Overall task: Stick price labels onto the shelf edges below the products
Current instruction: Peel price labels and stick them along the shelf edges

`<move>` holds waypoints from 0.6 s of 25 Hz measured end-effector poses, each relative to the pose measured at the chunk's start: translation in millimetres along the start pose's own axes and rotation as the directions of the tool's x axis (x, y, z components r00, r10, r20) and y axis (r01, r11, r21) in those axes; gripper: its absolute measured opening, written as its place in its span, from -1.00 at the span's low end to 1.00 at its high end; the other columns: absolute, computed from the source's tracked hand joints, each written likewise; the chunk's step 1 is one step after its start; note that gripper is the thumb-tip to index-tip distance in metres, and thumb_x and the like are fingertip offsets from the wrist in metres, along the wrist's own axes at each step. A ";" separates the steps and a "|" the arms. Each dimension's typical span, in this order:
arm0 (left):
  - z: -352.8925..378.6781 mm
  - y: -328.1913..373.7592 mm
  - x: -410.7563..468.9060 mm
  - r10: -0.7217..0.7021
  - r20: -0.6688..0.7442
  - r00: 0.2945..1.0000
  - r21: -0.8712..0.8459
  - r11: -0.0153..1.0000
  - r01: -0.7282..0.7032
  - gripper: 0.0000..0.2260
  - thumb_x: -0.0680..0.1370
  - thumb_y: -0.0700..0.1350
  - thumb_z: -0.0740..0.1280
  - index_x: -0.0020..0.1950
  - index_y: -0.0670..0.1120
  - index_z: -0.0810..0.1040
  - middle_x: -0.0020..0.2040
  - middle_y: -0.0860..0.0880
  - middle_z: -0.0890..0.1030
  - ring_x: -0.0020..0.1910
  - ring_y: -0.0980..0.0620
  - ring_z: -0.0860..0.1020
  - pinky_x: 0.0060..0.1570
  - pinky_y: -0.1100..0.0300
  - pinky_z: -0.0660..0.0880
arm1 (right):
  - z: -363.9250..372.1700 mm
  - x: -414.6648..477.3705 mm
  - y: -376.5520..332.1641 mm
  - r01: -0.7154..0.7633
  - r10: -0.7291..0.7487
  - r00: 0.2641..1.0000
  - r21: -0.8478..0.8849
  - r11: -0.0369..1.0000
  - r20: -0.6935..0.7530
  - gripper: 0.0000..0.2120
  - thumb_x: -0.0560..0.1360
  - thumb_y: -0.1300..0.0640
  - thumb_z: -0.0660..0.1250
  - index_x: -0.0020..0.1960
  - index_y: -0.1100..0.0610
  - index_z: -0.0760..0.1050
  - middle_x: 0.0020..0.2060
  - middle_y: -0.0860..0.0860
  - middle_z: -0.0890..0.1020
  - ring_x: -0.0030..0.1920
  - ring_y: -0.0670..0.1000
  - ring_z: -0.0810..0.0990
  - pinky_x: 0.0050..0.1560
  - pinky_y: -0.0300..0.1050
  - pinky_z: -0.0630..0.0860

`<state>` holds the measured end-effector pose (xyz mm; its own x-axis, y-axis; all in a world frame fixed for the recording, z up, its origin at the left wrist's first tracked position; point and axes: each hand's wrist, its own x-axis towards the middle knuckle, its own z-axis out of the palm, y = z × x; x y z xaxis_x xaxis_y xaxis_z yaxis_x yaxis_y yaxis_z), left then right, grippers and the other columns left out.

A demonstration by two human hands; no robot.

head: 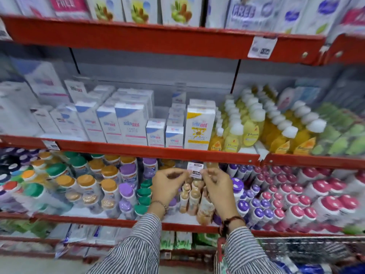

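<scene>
Pinching price label (195, 171) between left hand (167, 184) and right hand (217, 186) fingers, just below red shelf edge (138, 150).

single head view, close, looking forward and slightly down at red shelves (154, 153).

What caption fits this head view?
Both hands, left hand and right hand, hold a small white price label just below the red metal shelf edge.
</scene>
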<state>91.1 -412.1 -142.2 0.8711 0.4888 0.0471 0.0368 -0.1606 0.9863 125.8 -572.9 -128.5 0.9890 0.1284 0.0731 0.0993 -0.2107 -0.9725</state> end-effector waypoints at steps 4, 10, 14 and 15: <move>9.9 7.8 24.9 -0.068 -0.092 0.993 0.009 0.998 0.069 -0.88 0.43 -0.07 0.63 -0.13 -0.10 0.82 -0.27 -0.04 0.79 -0.52 0.30 0.49 -0.22 0.17 0.53 | 6.1 24.8 -15.6 -0.018 0.019 1.000 -0.064 0.998 0.006 -0.79 0.63 0.18 0.40 -0.10 0.27 0.68 -0.46 0.03 0.69 -0.61 -0.19 0.49 -0.54 -0.28 0.40; 3.2 0.5 42.5 -0.165 -0.147 0.975 -0.029 0.986 0.163 -0.81 0.41 -0.01 0.63 -0.12 -0.12 0.82 -0.13 -0.29 0.76 -0.41 -0.02 0.58 -0.19 -0.05 0.56 | 28.0 46.2 -16.3 -0.063 0.064 0.998 -0.069 0.996 0.007 -0.79 0.61 0.17 0.42 -0.14 0.25 0.70 -0.56 -0.05 0.65 -0.64 -0.17 0.48 -0.58 -0.31 0.40; -2.4 5.2 44.0 -0.127 -0.192 0.973 0.020 0.991 0.133 -0.81 0.40 0.05 0.63 -0.13 -0.05 0.82 -0.27 0.00 0.79 -0.36 0.00 0.71 -0.18 0.04 0.69 | 34.5 50.9 -14.6 -0.053 0.052 0.998 -0.040 0.998 -0.027 -0.81 0.61 0.10 0.43 -0.12 0.17 0.71 -0.50 -0.03 0.68 -0.60 -0.13 0.52 -0.53 -0.24 0.46; -3.9 7.2 43.9 -0.111 -0.203 0.973 0.036 0.992 0.120 -0.81 0.40 0.06 0.63 -0.13 -0.04 0.82 -0.33 0.09 0.76 -0.38 0.12 0.68 -0.17 0.10 0.68 | 35.5 51.6 -15.1 -0.045 0.044 0.999 -0.041 0.998 -0.030 -0.81 0.61 0.09 0.43 -0.12 0.16 0.71 -0.50 -0.04 0.68 -0.59 -0.14 0.52 -0.53 -0.24 0.46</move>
<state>127.7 -388.5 -132.3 0.7441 0.6673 -0.0313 0.1588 -0.1312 0.9786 171.4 -528.7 -118.0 0.9953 0.0900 0.0366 0.0586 -0.2555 -0.9650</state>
